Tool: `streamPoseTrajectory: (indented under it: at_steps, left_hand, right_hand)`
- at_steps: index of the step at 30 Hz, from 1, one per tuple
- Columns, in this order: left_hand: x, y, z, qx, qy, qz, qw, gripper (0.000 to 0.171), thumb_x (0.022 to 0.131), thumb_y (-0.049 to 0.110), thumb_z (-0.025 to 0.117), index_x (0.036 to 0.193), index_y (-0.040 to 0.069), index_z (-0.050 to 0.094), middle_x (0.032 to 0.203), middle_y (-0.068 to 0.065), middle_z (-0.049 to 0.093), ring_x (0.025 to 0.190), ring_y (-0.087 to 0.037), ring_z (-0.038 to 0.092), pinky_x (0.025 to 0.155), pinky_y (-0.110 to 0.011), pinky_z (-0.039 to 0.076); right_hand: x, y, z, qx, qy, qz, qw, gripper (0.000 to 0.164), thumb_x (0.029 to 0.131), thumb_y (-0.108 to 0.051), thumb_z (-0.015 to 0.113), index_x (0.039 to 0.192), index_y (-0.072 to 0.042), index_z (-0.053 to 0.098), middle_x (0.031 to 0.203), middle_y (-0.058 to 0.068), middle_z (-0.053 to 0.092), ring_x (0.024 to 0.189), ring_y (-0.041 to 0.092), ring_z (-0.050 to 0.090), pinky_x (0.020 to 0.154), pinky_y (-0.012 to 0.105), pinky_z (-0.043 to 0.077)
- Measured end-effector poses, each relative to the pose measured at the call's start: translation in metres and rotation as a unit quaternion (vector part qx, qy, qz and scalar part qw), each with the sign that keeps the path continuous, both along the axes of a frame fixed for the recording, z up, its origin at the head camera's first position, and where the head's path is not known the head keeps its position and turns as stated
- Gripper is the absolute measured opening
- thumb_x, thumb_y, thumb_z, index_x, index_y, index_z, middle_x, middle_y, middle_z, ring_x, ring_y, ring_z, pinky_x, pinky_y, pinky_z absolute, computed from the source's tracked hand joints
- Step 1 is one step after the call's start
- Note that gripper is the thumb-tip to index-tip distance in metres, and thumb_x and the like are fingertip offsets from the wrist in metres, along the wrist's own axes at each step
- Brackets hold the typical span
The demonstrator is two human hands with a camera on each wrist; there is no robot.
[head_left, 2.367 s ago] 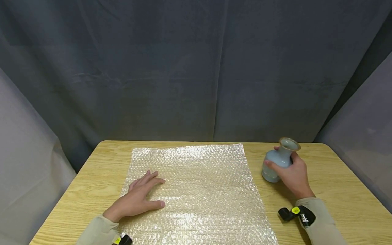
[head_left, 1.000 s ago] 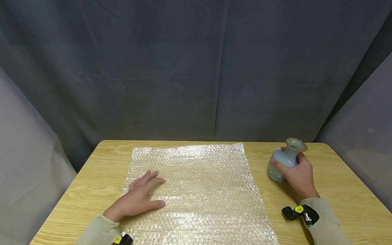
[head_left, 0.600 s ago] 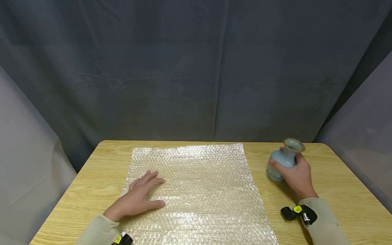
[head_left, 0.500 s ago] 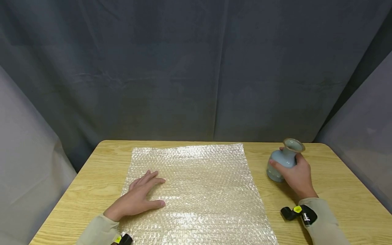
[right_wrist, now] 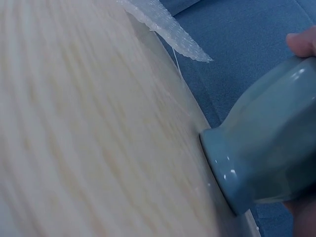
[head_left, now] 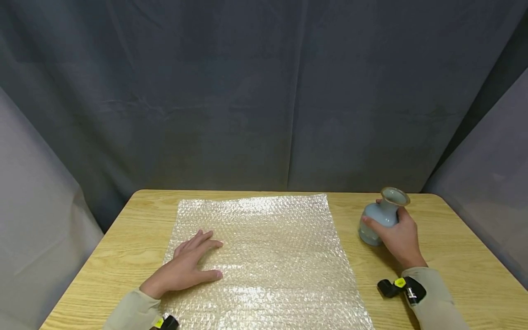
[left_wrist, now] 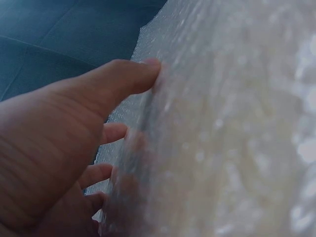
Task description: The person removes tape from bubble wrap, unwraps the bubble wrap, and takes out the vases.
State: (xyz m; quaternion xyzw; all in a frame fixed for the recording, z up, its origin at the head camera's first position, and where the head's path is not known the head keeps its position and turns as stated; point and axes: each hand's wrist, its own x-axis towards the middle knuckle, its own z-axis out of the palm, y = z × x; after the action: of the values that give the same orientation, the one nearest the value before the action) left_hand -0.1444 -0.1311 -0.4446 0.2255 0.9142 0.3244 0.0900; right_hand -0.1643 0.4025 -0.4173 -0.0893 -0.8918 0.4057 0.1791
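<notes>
A pale blue-green ceramic vase (head_left: 377,220) with a brown rim is on the right of the table, leaning slightly to the right. My right hand (head_left: 398,238) grips it around the body, thumb on the near side and fingers behind. In the right wrist view the foot of the vase (right_wrist: 256,148) is right at the tabletop. A clear sheet of bubble wrap (head_left: 272,247) lies spread flat over the middle of the table. My left hand (head_left: 185,266) rests on its left part with fingers spread. The left wrist view shows the fingertips (left_wrist: 150,69) against the bubbled surface (left_wrist: 222,123).
The wooden table (head_left: 458,256) has rounded far corners. Behind it hangs a dark grey curtain (head_left: 231,101), with light grey cloth (head_left: 33,220) at the left side and more light cloth (head_left: 491,183) at the right. Each wrist carries a small black camera (head_left: 408,291).
Over the earlier frames my right hand and the vase shift to the right, then slightly back left. My left hand and the bubble wrap stay where they were.
</notes>
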Motion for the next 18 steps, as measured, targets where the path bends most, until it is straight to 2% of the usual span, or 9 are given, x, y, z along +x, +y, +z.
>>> streamPoseTrajectory:
  at_steps: [4, 11, 13, 16, 18]
  left_hand:
    - [0.0001, -0.0003, 0.0000, -0.001, 0.000, 0.000, 1.0000, 0.071, 0.087, 0.058, 0.076, 0.146, 0.024, 0.055, 0.171, -0.015, 0.028, 0.162, -0.045, 0.011, 0.120, -0.075, 0.008]
    - [0.0001, -0.0005, 0.0010, -0.007, 0.008, 0.002, 0.9999, 0.071, 0.087, 0.060, 0.075, 0.146, 0.025, 0.055, 0.171, -0.015, 0.029, 0.162, -0.045, 0.012, 0.121, -0.075, 0.011]
    - [-0.0003, 0.0003, 0.0014, -0.006, 0.008, 0.001, 1.0000, 0.071, 0.088, 0.060, 0.075, 0.146, 0.025, 0.055, 0.171, -0.015, 0.029, 0.162, -0.045, 0.012, 0.121, -0.074, 0.011]
    - [-0.0003, 0.0012, 0.0023, -0.007, 0.003, 0.000, 1.0000, 0.070, 0.088, 0.059, 0.075, 0.147, 0.025, 0.055, 0.171, -0.015, 0.029, 0.162, -0.045, 0.012, 0.121, -0.073, 0.011]
    - [-0.0003, 0.0015, 0.0029, -0.012, 0.002, 0.001, 0.9999, 0.070, 0.088, 0.058, 0.075, 0.147, 0.025, 0.055, 0.171, -0.015, 0.029, 0.162, -0.045, 0.012, 0.122, -0.074, 0.011]
  right_hand:
    - [-0.0006, 0.0004, -0.0002, -0.001, -0.001, 0.000, 1.000, 0.075, 0.092, -0.043, 0.077, 0.153, -0.015, 0.044, 0.151, 0.013, 0.053, 0.109, -0.011, 0.042, 0.094, 0.039, 0.046]
    - [-0.0010, 0.0025, -0.0030, -0.008, 0.001, 0.004, 1.000, 0.075, 0.090, -0.044, 0.079, 0.152, -0.017, 0.046, 0.146, 0.009, 0.054, 0.107, -0.014, 0.044, 0.087, 0.019, 0.042]
    - [-0.0004, 0.0041, -0.0039, -0.011, -0.003, 0.005, 1.000, 0.075, 0.090, -0.044, 0.079, 0.152, -0.019, 0.046, 0.146, 0.008, 0.053, 0.107, -0.014, 0.045, 0.086, 0.017, 0.042]
    - [-0.0003, 0.0060, -0.0048, -0.009, -0.013, 0.010, 1.000, 0.078, 0.091, -0.045, 0.078, 0.154, -0.017, 0.042, 0.149, 0.011, 0.051, 0.109, -0.011, 0.044, 0.089, 0.024, 0.043]
    - [-0.0012, 0.0060, -0.0049, -0.005, -0.020, 0.012, 1.000, 0.080, 0.092, -0.045, 0.077, 0.156, -0.014, 0.040, 0.151, 0.013, 0.050, 0.113, -0.004, 0.047, 0.093, 0.032, 0.045]
